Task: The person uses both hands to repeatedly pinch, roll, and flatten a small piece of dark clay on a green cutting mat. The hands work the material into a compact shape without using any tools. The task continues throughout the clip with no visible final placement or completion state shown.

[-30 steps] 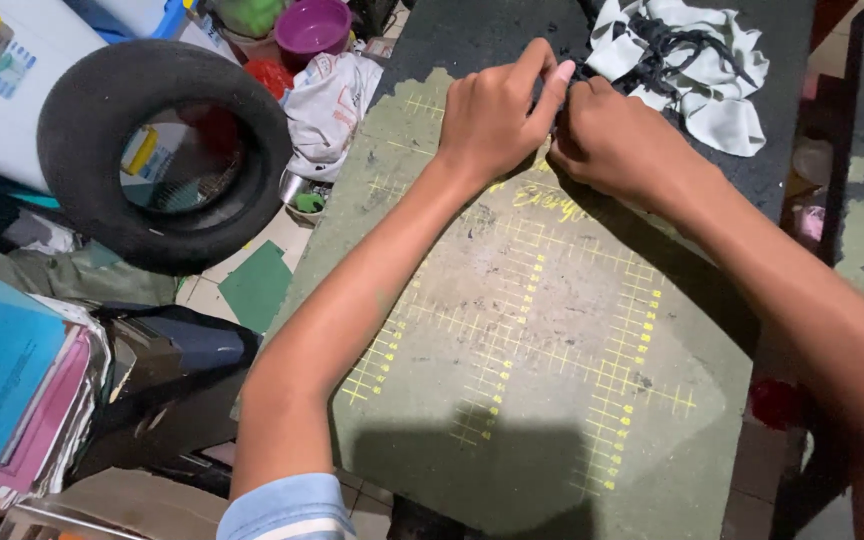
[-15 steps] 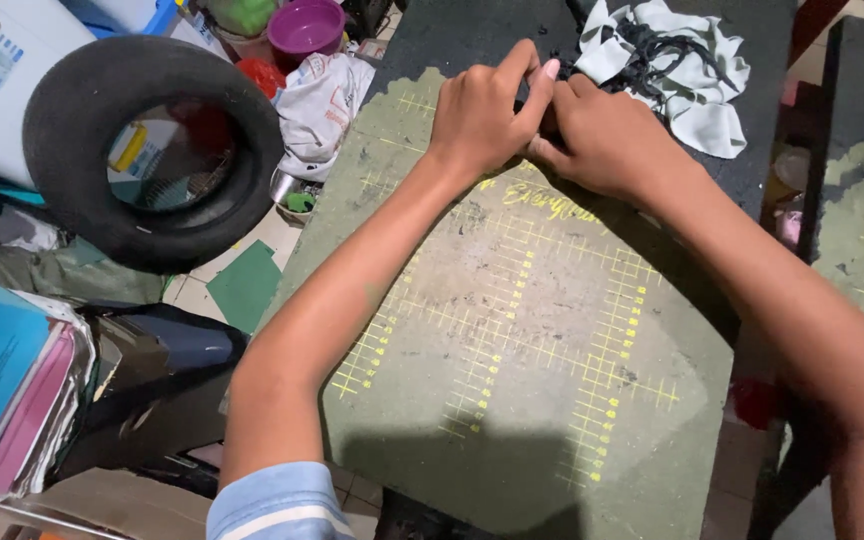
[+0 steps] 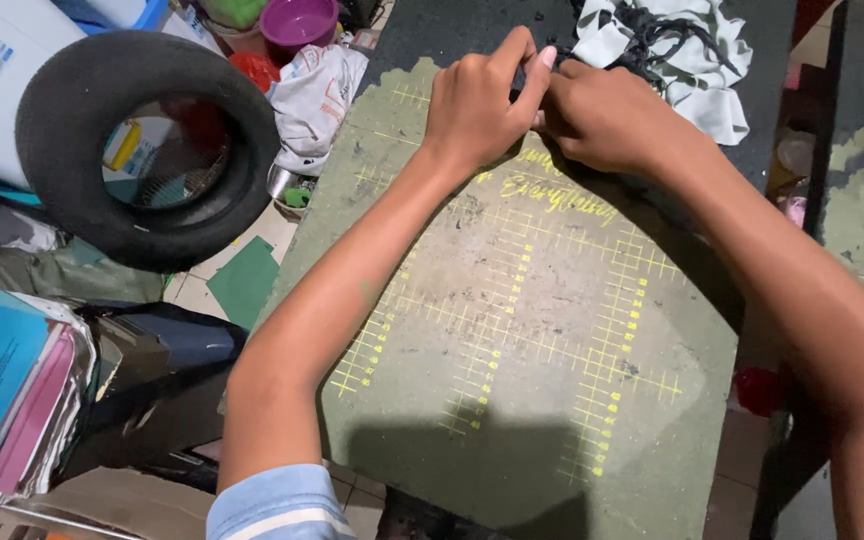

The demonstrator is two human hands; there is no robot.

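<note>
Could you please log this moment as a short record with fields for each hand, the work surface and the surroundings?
left hand: fingers pinched on a small dark item, too hidden to identify
right hand: touching the left, working the same item
surface: worn green cutting mat with yellow grid
beyond hands: white cloth with black cord
floor, left: black tyre, purple bowl, stacked books

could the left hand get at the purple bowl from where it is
Probably yes: the left hand is at the mat's far edge, and nothing visible lies between it and the purple bowl.
</note>
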